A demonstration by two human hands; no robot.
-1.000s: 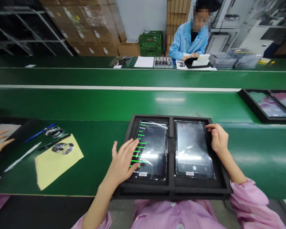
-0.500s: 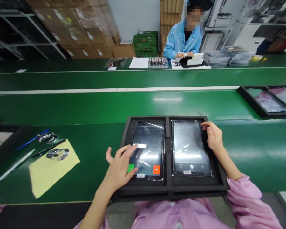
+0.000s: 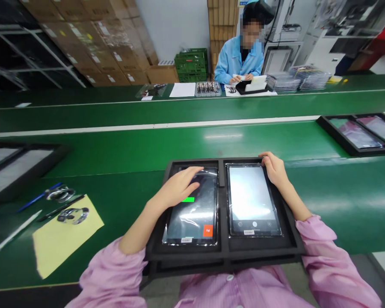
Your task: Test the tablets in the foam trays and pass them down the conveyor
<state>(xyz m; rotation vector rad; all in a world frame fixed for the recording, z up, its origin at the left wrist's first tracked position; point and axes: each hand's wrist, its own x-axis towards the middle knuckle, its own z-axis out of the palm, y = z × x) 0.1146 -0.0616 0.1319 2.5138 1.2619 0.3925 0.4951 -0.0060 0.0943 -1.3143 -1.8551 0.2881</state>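
Observation:
Two tablets in clear plastic film lie side by side in a black foam tray [image 3: 224, 258]. My left hand [image 3: 179, 186] rests flat on the left tablet [image 3: 195, 218], fingers spread over its upper part. That dark screen shows a green bar [image 3: 188, 199] and an orange Fail button [image 3: 207, 231]. My right hand [image 3: 274, 170] sits at the upper right corner of the right tablet [image 3: 248, 196], fingers curled over the edge. Its screen glows white, with small round icons along the bottom.
The tray sits on a green conveyor belt [image 3: 324, 201]. To the left lie yellow paper [image 3: 62, 241], pens and metal parts in clear bags. Black trays with tablets stand far left and right. Beyond, a person in a blue coat works at another belt.
My left hand has moved up the left tablet, whose green text list gave way to a dark screen. The right tablet's screen turned bright white. The neighbouring hand at the left edge has gone.

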